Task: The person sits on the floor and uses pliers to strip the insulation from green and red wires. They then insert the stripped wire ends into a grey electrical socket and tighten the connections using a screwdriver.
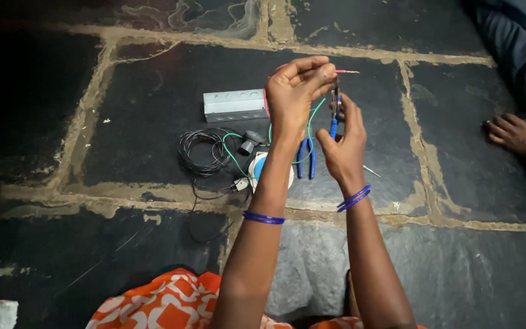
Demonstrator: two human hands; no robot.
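In the head view, a thin red wire point(347, 72) is pinched between the fingertips of the left hand point(293, 91), raised above the stone floor point(458, 256). A small blue-handled tool point(335, 106) is gripped upright in the right hand point(343, 149), its tip held against the wire just right of the left fingers. On the floor beyond lie blue pliers point(305, 159), a black wire coil point(202, 152) and a grey metal box point(234, 105).
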